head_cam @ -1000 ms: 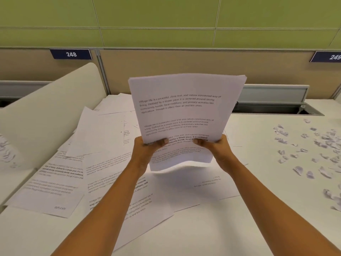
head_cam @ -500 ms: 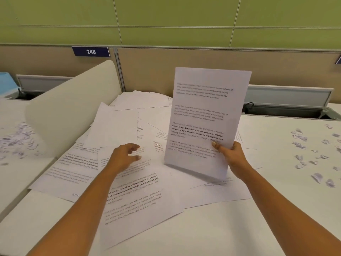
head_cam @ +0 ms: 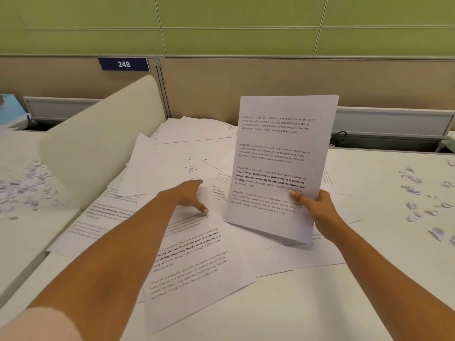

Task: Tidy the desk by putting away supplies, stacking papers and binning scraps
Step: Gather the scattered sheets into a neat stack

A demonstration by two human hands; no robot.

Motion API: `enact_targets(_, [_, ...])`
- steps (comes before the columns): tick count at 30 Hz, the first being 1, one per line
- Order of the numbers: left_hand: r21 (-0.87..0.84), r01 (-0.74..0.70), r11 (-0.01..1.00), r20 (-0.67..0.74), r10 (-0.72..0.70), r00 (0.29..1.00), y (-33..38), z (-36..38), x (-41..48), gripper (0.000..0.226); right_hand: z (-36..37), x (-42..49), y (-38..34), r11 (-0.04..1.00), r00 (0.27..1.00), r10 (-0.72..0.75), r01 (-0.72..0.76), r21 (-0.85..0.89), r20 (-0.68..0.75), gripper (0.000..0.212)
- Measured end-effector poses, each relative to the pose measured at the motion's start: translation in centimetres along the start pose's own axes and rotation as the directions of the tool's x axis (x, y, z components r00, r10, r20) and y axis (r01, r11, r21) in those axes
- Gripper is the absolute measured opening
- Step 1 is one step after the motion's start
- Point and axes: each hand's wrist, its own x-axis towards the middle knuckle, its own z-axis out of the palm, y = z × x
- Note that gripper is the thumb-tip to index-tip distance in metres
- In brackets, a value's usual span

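Our right hand (head_cam: 317, 209) grips the gathered sheets (head_cam: 280, 153) near a lower corner; we expect them limp. Our left hand (head_cam: 190, 194), grip released, seems to touch a loose sheet (head_cam: 197, 262).

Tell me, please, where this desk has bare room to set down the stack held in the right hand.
Bare desk lies along the near edge, below the loose sheets, and in a strip between those sheets and the paper scraps at right. The centre and left are crowded with sheets.
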Motion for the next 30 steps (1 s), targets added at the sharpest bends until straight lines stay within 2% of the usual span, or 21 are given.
enact_targets(7, [0.195,-0.048,0.98,0.11,0.026,0.994,0.9,-0.8,2.2,0.119,-0.4,0.8,-0.1,1.0,1.0,0.012,-0.012,-0.016,-0.003,0.022])
enact_targets(18, [0.606,-0.203,0.769,0.146,0.143,0.979,2.3,-1.8,2.9,0.072,-0.3,1.7,0.3,1.0,1.0,0.021,-0.021,-0.013,-0.009,0.026])
enact_targets(25, [0.588,-0.329,0.739,0.213,0.25,0.944,3.0,-1.8,2.9,0.064,-0.4,1.6,0.2,0.999,1.0,0.016,-0.016,-0.028,-0.008,0.018])
enact_targets(28, [0.613,-0.38,0.693,0.245,0.29,0.925,4.4,-1.7,2.5,0.046,-0.6,1.5,-0.2,1.0,1.0,0.011,-0.012,-0.024,-0.02,0.031])
enact_targets(30, [0.599,-0.365,0.713,0.212,0.298,0.931,4.7,-2.0,2.0,0.035,-0.7,1.5,-0.5,0.999,1.0,0.008,-0.009,-0.031,-0.026,0.032])
